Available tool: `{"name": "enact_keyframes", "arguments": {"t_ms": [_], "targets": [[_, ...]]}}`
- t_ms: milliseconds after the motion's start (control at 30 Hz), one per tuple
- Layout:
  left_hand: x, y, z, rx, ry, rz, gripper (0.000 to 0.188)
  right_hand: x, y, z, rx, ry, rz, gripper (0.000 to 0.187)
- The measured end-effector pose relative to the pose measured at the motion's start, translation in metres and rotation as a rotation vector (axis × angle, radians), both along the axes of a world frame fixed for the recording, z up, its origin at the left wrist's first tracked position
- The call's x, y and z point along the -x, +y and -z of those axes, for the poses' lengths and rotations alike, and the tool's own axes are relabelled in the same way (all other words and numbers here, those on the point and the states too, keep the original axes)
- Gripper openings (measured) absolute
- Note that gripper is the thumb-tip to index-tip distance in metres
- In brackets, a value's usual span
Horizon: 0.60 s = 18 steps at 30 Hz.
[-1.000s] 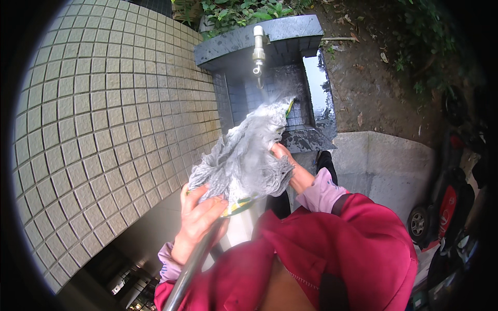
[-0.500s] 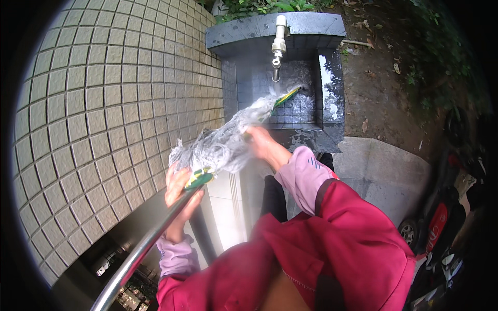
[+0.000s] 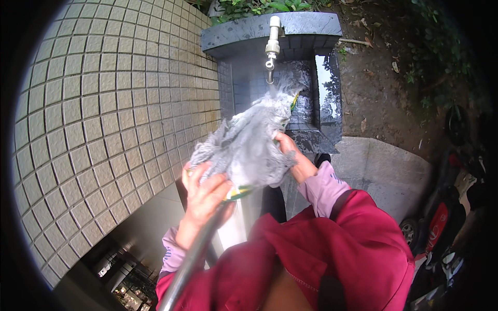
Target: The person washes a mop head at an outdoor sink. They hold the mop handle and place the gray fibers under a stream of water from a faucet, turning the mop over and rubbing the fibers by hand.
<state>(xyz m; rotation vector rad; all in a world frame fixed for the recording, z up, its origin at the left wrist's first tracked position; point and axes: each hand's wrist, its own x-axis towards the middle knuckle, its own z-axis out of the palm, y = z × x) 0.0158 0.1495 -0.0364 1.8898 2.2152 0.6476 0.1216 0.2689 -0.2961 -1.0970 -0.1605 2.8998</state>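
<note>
A wet grey string mop [image 3: 244, 137] stretches from over the sink [image 3: 327, 136] back toward me, its strands spread wide. My left hand [image 3: 204, 194] is closed on the near end of the mop head, beside its green and yellow frame [image 3: 239, 194]. The metal mop handle [image 3: 193, 264] runs from there down to the lower edge. My right hand [image 3: 296, 157] grips the right side of the mop head; its fingers are partly hidden by the strands. Water runs from the tap [image 3: 272, 49] onto the far strands.
A tiled wall [image 3: 119, 103] rises along the left. Right of the sink lies bare soil [image 3: 378, 98] with fallen leaves, and paving [image 3: 384, 166] nearer me. Green plants [image 3: 259, 7] grow behind the sink. A red and black vehicle [image 3: 436, 228] stands at the far right.
Both hands have shifted to the right with the mop. Its strands now spread wider and cover more of the frame, and the handle's lower end has swung right.
</note>
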Motion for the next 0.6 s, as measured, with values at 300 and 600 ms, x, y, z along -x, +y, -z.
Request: {"name": "enact_keyframes", "arguments": {"t_ms": [300,600], "targets": [[0.002,0.009,-0.004,-0.009,-0.018,0.009,0.035,0.004,0.019,-0.050,0.129,0.006,0.049,0.034],[0.062,-0.104,0.019,0.176,-0.154,-0.148,0.044,0.073,-0.047,-0.036,-0.049,-0.094,-0.164,0.023]]}}
